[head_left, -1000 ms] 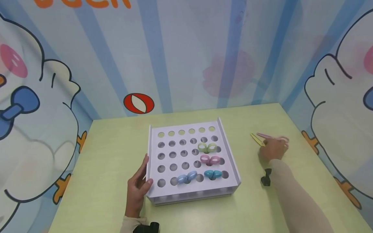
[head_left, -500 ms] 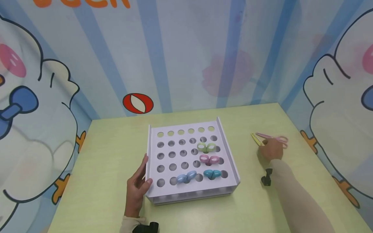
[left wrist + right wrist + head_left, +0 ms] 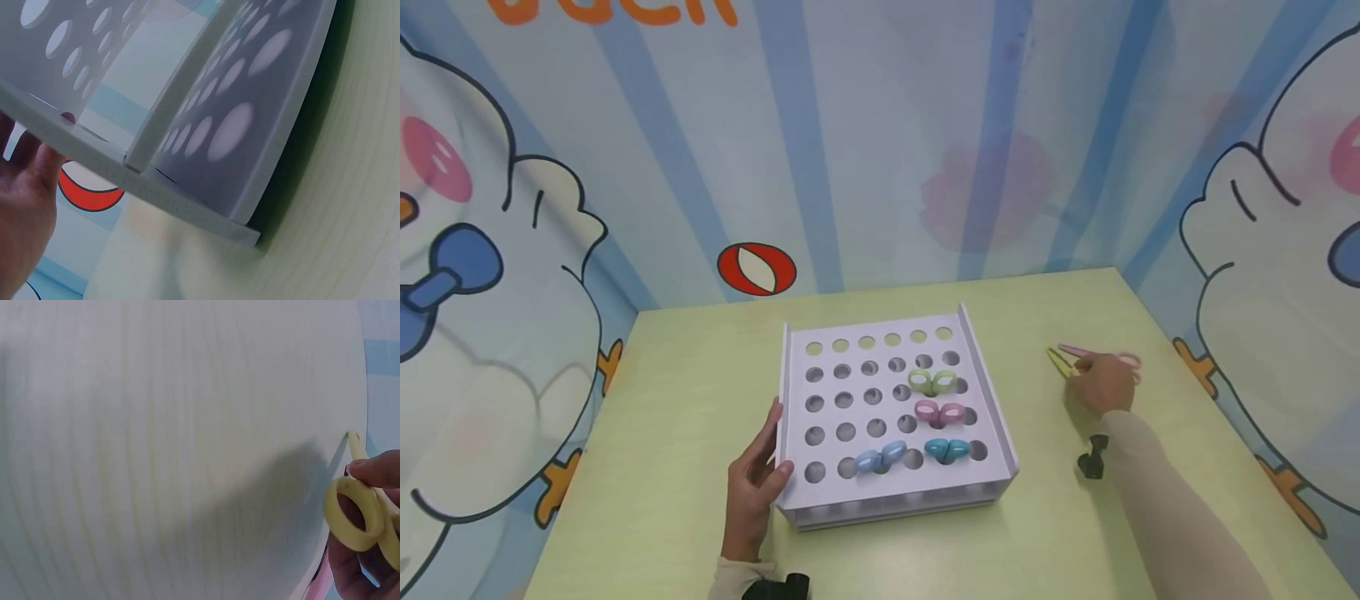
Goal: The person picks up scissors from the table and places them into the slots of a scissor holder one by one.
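My left hand grips the left edge of a white scissors rack punched with rows of round holes. Its thumb lies at the front, its fingers along the side; in the left wrist view several fingers pass behind the rack's side board. Out on the right of the table, my right hand pinches yellow scissors near the handle loops, thumb on top. Their blades point away to the upper left, close to the tabletop. Beneath that hand lie pink scissors, partly hidden by it.
Four hole positions hold scissors handles: green, pink, light blue and teal. The pale yellow table ends at a printed wall at the back and sides.
My right hand has shifted slightly at the yellow scissors, covering a bit more of the pink pair than half a second ago. Left hand and rack stay in place.
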Available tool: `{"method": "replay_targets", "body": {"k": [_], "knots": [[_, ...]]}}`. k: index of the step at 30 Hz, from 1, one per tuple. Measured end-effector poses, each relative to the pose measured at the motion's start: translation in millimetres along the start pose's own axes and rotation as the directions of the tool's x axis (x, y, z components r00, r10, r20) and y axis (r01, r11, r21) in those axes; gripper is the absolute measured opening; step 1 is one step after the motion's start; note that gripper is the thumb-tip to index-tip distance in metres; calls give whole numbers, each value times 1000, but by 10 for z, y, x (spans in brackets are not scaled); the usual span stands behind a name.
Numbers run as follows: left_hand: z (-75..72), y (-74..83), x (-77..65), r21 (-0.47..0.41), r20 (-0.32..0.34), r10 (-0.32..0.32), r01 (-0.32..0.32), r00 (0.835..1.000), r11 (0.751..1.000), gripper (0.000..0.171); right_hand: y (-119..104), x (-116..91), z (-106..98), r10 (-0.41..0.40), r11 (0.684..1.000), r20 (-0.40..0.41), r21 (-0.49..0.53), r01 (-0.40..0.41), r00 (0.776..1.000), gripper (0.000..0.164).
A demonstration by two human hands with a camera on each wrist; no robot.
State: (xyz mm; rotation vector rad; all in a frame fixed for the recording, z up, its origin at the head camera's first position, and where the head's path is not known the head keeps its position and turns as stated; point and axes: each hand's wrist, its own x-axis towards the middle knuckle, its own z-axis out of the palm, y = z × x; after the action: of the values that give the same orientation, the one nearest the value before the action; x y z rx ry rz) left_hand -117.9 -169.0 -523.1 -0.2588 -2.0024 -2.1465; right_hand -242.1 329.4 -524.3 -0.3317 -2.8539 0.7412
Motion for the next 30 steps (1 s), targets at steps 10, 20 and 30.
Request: {"method": "replay_targets", "body": {"k": [10, 20, 30], "knots": [[8, 14, 3, -2, 0, 4, -4, 1000, 1000, 67, 5, 10, 28, 14, 988, -91, 154, 1, 996, 30], [10, 0, -12, -15, -4, 10, -10, 1000, 1000, 67, -51, -21, -21, 99, 957, -84, 281, -72, 992, 39], [12, -2, -8, -18, 2, 31, -31, 1000, 999, 65, -79, -34, -69, 219, 797, 27, 572, -195, 975, 44]]}}
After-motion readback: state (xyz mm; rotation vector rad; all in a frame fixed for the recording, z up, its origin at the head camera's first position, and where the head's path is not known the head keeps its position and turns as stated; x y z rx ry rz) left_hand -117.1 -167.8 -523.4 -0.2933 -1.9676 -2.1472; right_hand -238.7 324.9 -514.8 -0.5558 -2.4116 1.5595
